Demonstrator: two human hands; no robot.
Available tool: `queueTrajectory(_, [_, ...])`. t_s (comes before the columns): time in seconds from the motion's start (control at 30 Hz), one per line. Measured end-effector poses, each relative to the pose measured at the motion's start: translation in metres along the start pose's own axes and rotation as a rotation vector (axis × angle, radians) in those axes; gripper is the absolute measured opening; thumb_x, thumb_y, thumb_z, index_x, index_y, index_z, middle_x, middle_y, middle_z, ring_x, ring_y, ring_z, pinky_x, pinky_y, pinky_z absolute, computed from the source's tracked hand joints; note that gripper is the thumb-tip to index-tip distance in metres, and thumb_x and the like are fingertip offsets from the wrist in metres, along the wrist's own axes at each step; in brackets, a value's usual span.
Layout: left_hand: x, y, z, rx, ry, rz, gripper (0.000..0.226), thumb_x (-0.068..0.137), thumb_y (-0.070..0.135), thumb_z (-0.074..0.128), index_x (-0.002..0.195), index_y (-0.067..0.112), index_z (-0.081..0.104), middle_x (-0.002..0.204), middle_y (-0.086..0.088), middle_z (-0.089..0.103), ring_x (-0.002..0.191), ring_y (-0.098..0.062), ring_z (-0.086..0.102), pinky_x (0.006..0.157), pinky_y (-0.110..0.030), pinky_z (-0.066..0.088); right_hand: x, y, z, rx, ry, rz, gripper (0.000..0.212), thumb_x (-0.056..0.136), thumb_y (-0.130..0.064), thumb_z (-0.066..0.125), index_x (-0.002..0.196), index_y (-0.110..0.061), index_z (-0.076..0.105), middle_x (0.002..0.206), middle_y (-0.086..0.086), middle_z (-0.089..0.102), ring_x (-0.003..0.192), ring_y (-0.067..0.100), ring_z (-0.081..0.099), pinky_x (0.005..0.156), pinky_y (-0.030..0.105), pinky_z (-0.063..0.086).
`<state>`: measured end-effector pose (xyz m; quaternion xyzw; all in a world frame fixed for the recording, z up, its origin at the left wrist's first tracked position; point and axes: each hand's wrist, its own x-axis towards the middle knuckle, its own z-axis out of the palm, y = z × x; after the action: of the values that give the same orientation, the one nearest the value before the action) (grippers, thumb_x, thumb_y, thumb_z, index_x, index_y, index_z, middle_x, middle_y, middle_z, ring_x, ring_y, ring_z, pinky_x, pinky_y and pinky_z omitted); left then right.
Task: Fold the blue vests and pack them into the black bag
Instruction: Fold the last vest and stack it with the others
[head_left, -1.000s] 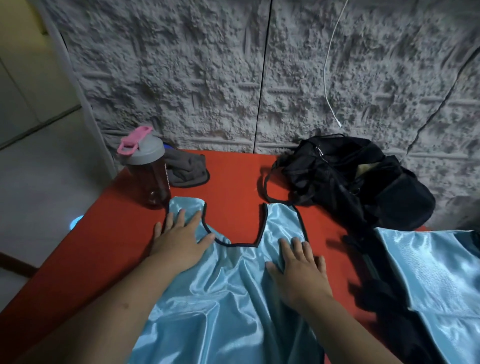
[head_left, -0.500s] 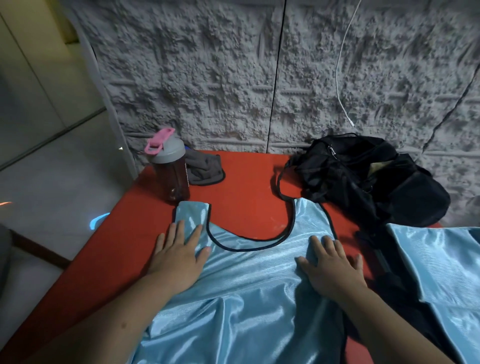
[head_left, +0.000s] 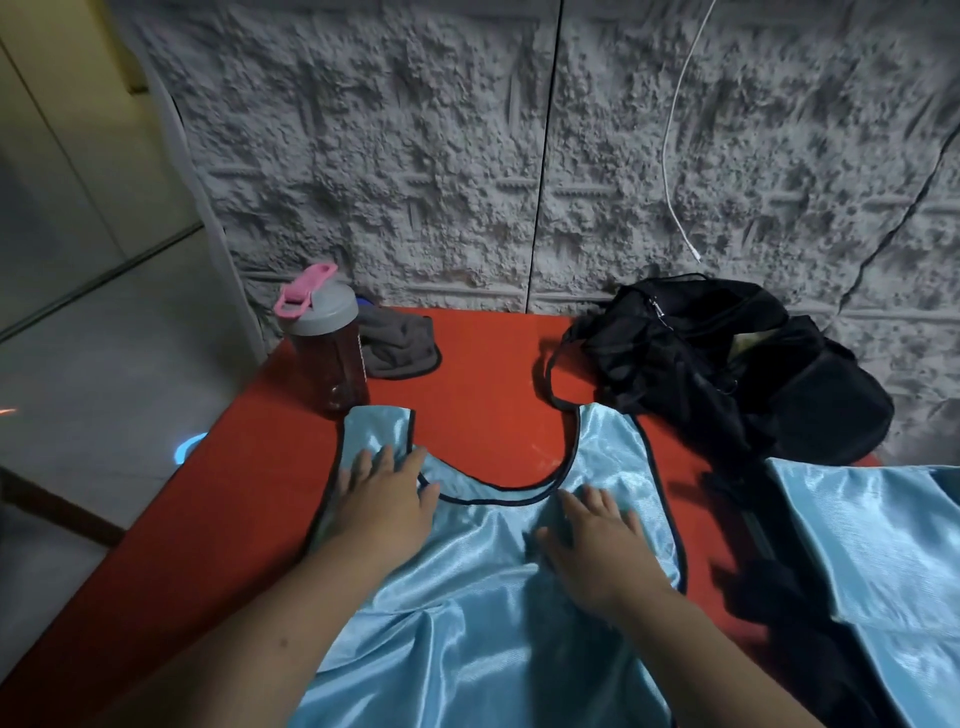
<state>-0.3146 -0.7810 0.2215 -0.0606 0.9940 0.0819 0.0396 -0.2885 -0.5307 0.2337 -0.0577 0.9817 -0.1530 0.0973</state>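
Observation:
A shiny light-blue vest (head_left: 483, 613) with black trim lies spread on the red table (head_left: 208, 545), its neckline facing the wall. My left hand (head_left: 384, 499) presses flat on the vest's left shoulder strap. Flat on the fabric just below the neckline, toward the right strap, lies my right hand (head_left: 597, 545). The black bag (head_left: 737, 364) slumps at the table's far right, one strap looping toward the vest. A second blue vest (head_left: 883, 561) lies at the right edge, partly over dark fabric.
A dark bottle (head_left: 327, 353) with a grey lid and pink cap stands at the table's far left corner, a grey cloth (head_left: 400, 343) behind it. A rough grey wall (head_left: 519, 156) backs the table; a white cable (head_left: 675, 156) hangs down it. Floor lies left.
The vest's shoulders have been spread wider apart and the neckline opened. My right hand slid back toward the middle of the vest; my left hand stays on the left strap.

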Motion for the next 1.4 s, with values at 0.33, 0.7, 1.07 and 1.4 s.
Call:
queueTrajectory(0.33, [0.047,-0.024,0.001,-0.141,0.005,0.004,0.058,0.104,0.05,0.028,0.159,0.033,0.02,0.167,-0.005,0.018,0.155,-0.025,0.008,0.123,-0.048,0.008,0.009,0.004,0.007,0.005,-0.052,0.045,0.073,0.102,-0.061,0.029,0.162,-0.028,0.005,0.171,0.003,-0.002,0.157,0.019,-0.01,0.127,0.046,0.001])
queueTrajectory(0.7, [0.073,-0.039,-0.013,-0.434,0.234,-0.292,0.032,0.082,0.041,0.07,0.114,0.04,0.072,0.116,0.002,0.072,0.113,-0.03,0.061,0.104,-0.038,0.046,0.009,0.0,0.005,-0.026,-0.086,0.072,0.076,0.102,-0.063,0.029,0.162,-0.029,-0.001,0.17,0.003,-0.009,0.156,0.019,-0.014,0.126,0.046,-0.005])
queueTrajectory(1.07, [0.076,-0.025,-0.035,-0.856,0.355,-0.027,0.065,0.08,-0.003,0.078,0.141,0.012,0.058,0.145,0.001,0.05,0.131,-0.013,0.047,0.113,-0.025,0.032,0.006,-0.002,0.003,-0.007,-0.075,0.052,0.072,0.102,-0.061,0.031,0.161,-0.031,0.004,0.171,0.002,-0.005,0.156,0.019,-0.014,0.125,0.046,-0.003])
queueTrajectory(1.4, [0.074,-0.027,-0.025,-0.583,0.234,0.001,0.083,0.083,0.009,0.076,0.155,0.021,0.035,0.158,-0.006,0.04,0.144,-0.024,0.038,0.117,-0.033,0.029,0.013,0.005,0.006,0.089,0.012,0.044,0.076,0.095,-0.068,0.038,0.159,-0.032,0.019,0.165,-0.006,0.017,0.155,0.015,0.005,0.126,0.043,0.008])
